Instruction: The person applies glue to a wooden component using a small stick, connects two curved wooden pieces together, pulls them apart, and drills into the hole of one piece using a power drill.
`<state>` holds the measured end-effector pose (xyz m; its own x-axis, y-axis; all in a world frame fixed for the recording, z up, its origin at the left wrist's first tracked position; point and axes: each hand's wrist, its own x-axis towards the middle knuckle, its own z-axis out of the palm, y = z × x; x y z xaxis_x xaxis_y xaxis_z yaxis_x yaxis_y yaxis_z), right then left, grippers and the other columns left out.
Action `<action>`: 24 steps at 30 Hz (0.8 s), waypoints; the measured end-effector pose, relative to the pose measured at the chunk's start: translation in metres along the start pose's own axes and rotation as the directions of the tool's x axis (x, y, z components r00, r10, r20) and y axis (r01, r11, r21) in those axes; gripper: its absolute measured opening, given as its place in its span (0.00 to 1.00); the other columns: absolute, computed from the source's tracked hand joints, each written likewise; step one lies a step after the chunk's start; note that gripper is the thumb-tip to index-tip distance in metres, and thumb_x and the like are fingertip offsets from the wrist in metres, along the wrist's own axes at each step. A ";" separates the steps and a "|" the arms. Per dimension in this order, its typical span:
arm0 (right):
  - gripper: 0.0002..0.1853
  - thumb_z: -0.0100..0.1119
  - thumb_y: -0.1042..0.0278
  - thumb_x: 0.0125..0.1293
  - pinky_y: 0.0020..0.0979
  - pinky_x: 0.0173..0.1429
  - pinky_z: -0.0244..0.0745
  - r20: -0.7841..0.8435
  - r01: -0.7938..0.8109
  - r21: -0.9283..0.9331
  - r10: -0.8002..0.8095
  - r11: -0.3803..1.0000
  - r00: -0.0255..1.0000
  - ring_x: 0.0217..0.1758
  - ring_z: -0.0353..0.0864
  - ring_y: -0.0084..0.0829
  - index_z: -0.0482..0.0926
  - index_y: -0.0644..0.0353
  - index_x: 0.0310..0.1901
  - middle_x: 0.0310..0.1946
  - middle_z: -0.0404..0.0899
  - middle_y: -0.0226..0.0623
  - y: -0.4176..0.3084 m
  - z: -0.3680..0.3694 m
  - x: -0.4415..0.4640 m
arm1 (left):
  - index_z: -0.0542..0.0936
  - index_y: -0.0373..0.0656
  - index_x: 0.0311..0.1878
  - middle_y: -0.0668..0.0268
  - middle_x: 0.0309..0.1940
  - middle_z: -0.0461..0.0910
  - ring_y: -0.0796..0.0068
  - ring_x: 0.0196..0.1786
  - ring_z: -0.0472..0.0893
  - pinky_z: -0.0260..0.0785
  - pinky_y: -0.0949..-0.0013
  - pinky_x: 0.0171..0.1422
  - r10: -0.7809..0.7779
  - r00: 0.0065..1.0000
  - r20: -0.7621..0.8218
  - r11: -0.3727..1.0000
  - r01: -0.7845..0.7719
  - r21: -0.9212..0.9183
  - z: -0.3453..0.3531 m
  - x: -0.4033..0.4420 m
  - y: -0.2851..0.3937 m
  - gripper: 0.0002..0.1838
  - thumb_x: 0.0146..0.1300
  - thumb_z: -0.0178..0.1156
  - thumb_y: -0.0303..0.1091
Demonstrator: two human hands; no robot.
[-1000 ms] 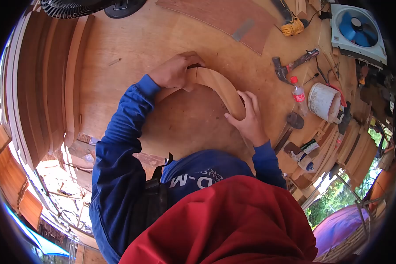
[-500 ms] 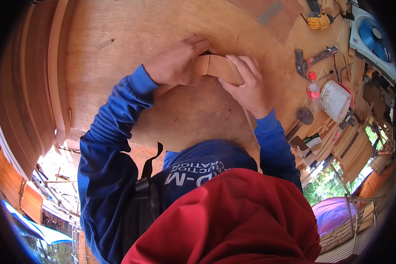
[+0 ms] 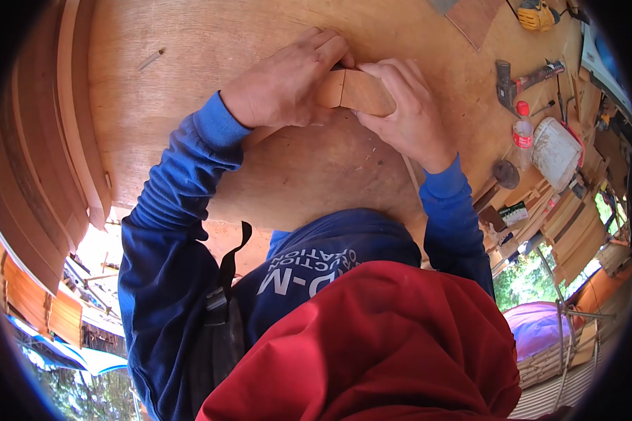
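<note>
My left hand [image 3: 288,81] is closed around the left part of a light brown wooden piece [image 3: 330,90]. Against it, meeting at a dark seam line, is a second angled wooden piece [image 3: 369,94]. My right hand [image 3: 416,105] grips that one's right end, fingers over the far edge and thumb on the near edge. Both pieces are held above the plywood table top [image 3: 295,168]. A narrow wooden strip [image 3: 258,135] shows below my left wrist. A small dark thing sits behind the seam, mostly covered by my fingers.
To the right lie a hammer [image 3: 523,81], a plastic bottle with a red cap [image 3: 522,133], a white bucket [image 3: 556,153], a mallet [image 3: 504,175] and a yellow power tool [image 3: 538,14]. Long curved boards [image 3: 42,126] stand along the left side. A small stick [image 3: 151,59] lies at upper left.
The view has shifted, so the table's objects appear further right and higher. Both hands keep hold of the joined pieces, and my right fingers sit slightly closer to the seam.
</note>
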<state>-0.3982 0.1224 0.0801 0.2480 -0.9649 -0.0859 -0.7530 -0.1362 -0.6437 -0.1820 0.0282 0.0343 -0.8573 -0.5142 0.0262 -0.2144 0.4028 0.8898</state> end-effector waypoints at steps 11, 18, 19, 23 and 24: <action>0.28 0.74 0.75 0.48 0.44 0.61 0.76 -0.017 -0.007 0.002 0.007 1.000 1.000 0.55 0.75 0.49 0.78 0.58 0.54 0.49 0.78 0.38 0.005 0.005 -0.001 | 0.73 0.39 0.55 0.52 0.50 0.76 0.44 0.57 0.76 0.73 0.54 0.62 -0.128 0.991 0.049 0.991 0.126 0.054 0.001 0.004 0.017 0.31 0.45 0.75 0.27; 0.28 0.73 0.75 0.49 0.44 0.61 0.76 -0.083 0.018 0.037 -0.015 0.999 0.996 0.57 0.74 0.45 0.76 0.56 0.55 0.50 0.76 0.37 0.002 0.006 -0.007 | 0.77 0.39 0.52 0.54 0.47 0.78 0.46 0.52 0.80 0.76 0.54 0.56 -0.083 0.997 -0.001 0.982 0.082 0.167 0.002 0.003 0.018 0.30 0.44 0.78 0.29; 0.26 0.74 0.73 0.51 0.43 0.59 0.77 -0.093 0.026 0.016 -0.024 1.000 0.995 0.56 0.76 0.44 0.77 0.57 0.54 0.49 0.77 0.37 0.002 0.006 -0.007 | 0.77 0.39 0.52 0.54 0.48 0.78 0.46 0.52 0.80 0.76 0.54 0.56 -0.066 0.998 -0.015 0.983 0.067 0.171 0.002 0.002 0.020 0.30 0.44 0.79 0.30; 0.28 0.76 0.67 0.54 0.46 0.62 0.76 -0.062 0.031 -0.023 -0.032 0.999 0.998 0.56 0.78 0.48 0.77 0.58 0.57 0.51 0.79 0.43 0.004 0.002 -0.007 | 0.77 0.40 0.53 0.52 0.48 0.77 0.44 0.55 0.77 0.75 0.51 0.59 -0.083 0.997 0.005 0.988 0.082 0.133 0.001 0.003 0.022 0.29 0.44 0.76 0.28; 0.30 0.76 0.66 0.55 0.48 0.65 0.75 -0.035 0.031 -0.022 -0.032 0.999 0.999 0.58 0.77 0.51 0.77 0.58 0.60 0.54 0.79 0.45 0.004 0.001 -0.007 | 0.76 0.40 0.53 0.52 0.48 0.77 0.44 0.56 0.77 0.75 0.51 0.59 -0.101 0.995 0.010 0.988 0.099 0.121 0.002 0.003 0.022 0.29 0.45 0.76 0.28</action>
<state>-0.4029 0.1287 0.0776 0.2503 -0.9674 -0.0390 -0.7581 -0.1708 -0.6294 -0.1904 0.0368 0.0530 -0.8360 -0.5445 -0.0684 -0.3533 0.4386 0.8263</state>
